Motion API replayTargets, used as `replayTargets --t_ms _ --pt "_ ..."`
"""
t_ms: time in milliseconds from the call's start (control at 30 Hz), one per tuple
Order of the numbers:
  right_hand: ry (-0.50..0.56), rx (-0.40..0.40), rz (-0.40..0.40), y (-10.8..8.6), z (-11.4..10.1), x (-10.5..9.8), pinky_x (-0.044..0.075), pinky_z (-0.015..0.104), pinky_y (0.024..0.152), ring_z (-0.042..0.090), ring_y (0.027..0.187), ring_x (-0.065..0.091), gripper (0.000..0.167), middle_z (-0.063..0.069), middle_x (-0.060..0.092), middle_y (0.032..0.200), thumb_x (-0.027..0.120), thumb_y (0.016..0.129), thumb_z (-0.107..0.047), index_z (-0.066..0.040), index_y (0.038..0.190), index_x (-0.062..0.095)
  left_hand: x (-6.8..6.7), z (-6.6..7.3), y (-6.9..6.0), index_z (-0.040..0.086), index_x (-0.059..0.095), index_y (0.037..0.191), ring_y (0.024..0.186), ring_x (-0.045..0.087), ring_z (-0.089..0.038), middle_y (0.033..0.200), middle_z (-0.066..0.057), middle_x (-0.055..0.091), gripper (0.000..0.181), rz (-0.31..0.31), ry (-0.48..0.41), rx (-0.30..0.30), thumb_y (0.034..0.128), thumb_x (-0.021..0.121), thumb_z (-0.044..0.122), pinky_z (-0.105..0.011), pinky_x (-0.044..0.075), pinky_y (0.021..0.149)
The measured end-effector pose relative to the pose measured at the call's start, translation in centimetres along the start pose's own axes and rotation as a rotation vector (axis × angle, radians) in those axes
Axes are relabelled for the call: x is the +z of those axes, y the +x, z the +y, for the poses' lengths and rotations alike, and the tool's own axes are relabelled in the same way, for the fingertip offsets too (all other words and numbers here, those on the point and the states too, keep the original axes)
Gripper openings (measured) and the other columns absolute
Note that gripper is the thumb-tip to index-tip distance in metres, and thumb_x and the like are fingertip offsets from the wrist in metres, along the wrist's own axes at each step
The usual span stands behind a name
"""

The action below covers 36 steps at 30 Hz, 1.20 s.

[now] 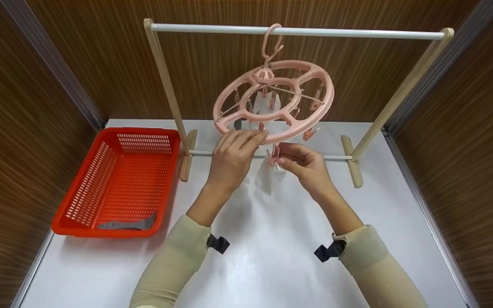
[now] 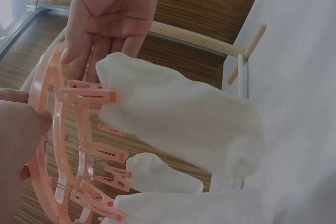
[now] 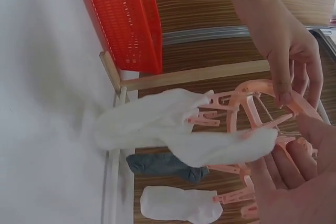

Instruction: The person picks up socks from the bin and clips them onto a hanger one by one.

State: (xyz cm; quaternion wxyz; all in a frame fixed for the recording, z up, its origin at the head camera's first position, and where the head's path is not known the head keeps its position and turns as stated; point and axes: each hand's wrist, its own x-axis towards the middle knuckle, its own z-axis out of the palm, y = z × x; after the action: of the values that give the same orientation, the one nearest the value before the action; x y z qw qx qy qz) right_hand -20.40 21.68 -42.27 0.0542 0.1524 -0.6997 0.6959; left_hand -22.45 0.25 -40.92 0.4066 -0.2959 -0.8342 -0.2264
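Observation:
A pink round clip hanger (image 1: 328, 100) hangs tilted by its hook from the white bar. My left hand (image 1: 236, 156) grips its front rim, thumb and fingers on either side in the right wrist view. My right hand (image 1: 308, 164) is beside it, thumb and fingers around a pink clothespin (image 1: 273, 156); its fingers partly hide the contact. A white sock (image 2: 178, 114) dangles from this front clothespin. Other clothespins hold another white sock (image 3: 152, 114), a dark grey sock (image 3: 168, 166) and a small white sock (image 3: 178, 204).
A red basket (image 1: 171, 171) stands at the left with a grey sock (image 1: 129, 223) inside. The drying stand has a white top bar (image 1: 208, 29) and wooden legs (image 1: 400, 96). Wood-patterned walls (image 1: 464, 128) enclose the white table (image 1: 272, 265) at the back and sides.

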Motion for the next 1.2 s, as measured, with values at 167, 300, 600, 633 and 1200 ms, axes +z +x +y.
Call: replayTargets --t_ms 167,300,600,633,1200 --pt "-0.164 -0.260 0.162 -0.1 -2.2 -1.0 0.058 0.023 0.079 0.014 0.088 0.071 0.019 0.028 0.070 0.102 0.068 0.088 0.008 0.013 0.106 0.067 -0.3 -0.1 -0.1 0.021 0.072 0.123 0.111 0.064 -0.020 0.117 0.002 0.072 0.026 0.006 -0.013 -0.013 0.1010 0.059 0.017 -0.038 0.044 0.108" --pt "-0.400 -0.544 0.294 0.9 -5.0 -2.2 0.054 0.020 0.079 0.011 0.084 0.067 0.014 0.026 0.071 0.093 0.068 0.082 0.013 0.013 0.096 0.069 -0.4 -0.2 -0.3 0.021 0.071 0.124 0.113 0.063 -0.020 0.118 0.001 0.072 0.026 -0.010 -0.006 -0.021 0.1012 0.058 0.017 -0.039 0.041 0.111" --pt "-0.779 -0.780 0.273 5.1 -5.1 -6.8 0.045 0.033 0.097 0.030 0.106 0.063 0.033 0.007 0.073 0.113 0.064 0.079 0.003 -0.008 0.107 0.077 -0.5 -0.6 -0.6 0.019 0.072 0.121 0.117 0.062 -0.022 0.118 0.000 0.072 0.025 0.011 -0.017 -0.010 0.1001 0.060 0.014 -0.038 0.039 0.114" --pt "-0.808 -0.775 0.250 5.3 -5.0 -7.2 0.046 0.034 0.100 0.030 0.112 0.062 0.038 0.006 0.072 0.118 0.062 0.078 0.004 -0.009 0.111 0.076 -0.5 -0.7 -0.6 0.018 0.072 0.121 0.117 0.062 -0.022 0.118 0.000 0.072 0.024 0.014 -0.017 -0.007 0.1005 0.060 0.014 -0.038 0.039 0.113" --pt "-0.901 -0.719 0.159 4.0 -3.5 -7.1 0.042 0.038 0.111 0.031 0.123 0.058 0.027 0.010 0.069 0.121 0.071 0.085 -0.002 -0.007 0.112 0.073 -1.5 -1.3 -1.0 0.020 0.069 0.124 0.131 0.054 -0.029 0.130 -0.004 0.067 0.029 -0.017 -0.038 -0.056 0.0956 0.063 0.017 -0.046 0.031 0.118"
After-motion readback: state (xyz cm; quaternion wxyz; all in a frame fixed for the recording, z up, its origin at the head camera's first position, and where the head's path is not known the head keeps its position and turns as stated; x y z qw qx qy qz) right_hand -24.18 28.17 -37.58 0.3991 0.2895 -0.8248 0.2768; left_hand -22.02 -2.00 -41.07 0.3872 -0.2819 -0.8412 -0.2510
